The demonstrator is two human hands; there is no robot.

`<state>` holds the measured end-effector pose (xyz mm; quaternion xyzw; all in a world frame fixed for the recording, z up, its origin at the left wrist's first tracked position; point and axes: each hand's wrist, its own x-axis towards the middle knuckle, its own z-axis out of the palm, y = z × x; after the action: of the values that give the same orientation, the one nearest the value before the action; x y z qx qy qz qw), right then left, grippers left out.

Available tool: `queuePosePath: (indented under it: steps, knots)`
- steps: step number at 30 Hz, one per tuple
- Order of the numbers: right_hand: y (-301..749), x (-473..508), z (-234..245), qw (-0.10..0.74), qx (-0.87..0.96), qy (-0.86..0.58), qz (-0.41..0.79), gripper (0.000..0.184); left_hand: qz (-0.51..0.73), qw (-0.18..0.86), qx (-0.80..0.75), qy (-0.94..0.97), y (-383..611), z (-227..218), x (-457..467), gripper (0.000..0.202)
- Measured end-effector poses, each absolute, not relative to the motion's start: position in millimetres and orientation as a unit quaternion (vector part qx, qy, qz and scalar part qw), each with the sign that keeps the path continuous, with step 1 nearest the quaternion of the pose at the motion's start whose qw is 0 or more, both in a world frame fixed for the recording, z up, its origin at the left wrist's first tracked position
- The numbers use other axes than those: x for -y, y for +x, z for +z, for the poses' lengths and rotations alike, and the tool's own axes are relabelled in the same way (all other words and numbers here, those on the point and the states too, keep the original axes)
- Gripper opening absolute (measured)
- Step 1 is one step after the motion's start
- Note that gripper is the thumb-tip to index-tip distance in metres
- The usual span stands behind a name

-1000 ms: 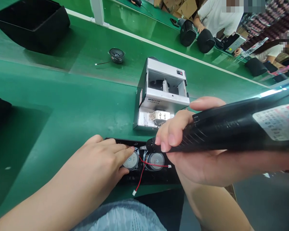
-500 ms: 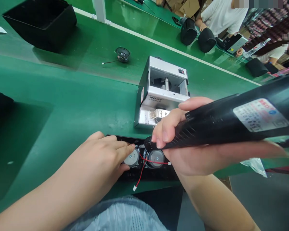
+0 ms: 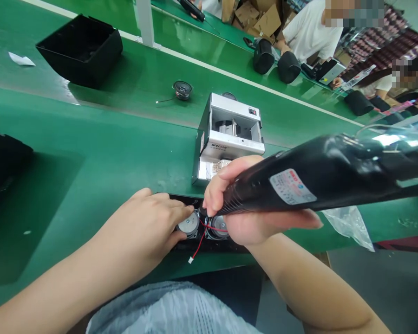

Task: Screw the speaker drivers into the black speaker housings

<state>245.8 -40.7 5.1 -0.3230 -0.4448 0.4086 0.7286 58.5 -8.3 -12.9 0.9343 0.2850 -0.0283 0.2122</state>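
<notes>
In front of me a long black panel [image 3: 226, 247] lies on the bench, with two round speakers set side by side on it. My left hand [image 3: 156, 215] has its thumb and fingers closed around the edge of the left speaker [image 3: 190, 226]. A black electric screwdriver [image 3: 257, 185] is gripped in my right hand [image 3: 244, 222], its lower end by that speaker's rim; the bit's tip is hidden. Partly covered by my right hand is the right speaker [image 3: 220, 226]. A red wire [image 3: 199, 244] with a white connector [image 3: 191, 260] trails over the panel's near edge.
A silver screw feeder [image 3: 237, 125] stands just beyond the panel. Behind it are a loose speaker [image 3: 183, 89] and an open black box [image 3: 87, 53]. A clear plastic bag [image 3: 350, 225] lies at right. A co-worker in a white shirt [image 3: 308, 32] sits across the bench.
The screwdriver and my right hand have moved down and left, closer to the panel, covering more of the right speaker. My left hand stays on the left speaker. The whole view has shifted slightly.
</notes>
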Motion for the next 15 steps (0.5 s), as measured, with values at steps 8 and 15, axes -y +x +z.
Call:
queuePosePath:
  steps: [8,15]
  knots:
    - [243.6,43.3,-3.9,0.745,0.446,-0.344,0.358,0.073,-0.035,0.212,-0.28,0.936,57.4,-11.9,8.9,0.034]
    - [241.7,44.5,-14.5,0.726,0.48,-0.332,0.363,0.065,-0.031,0.215,-0.288,0.933,57.6,-6.2,9.8,0.012]
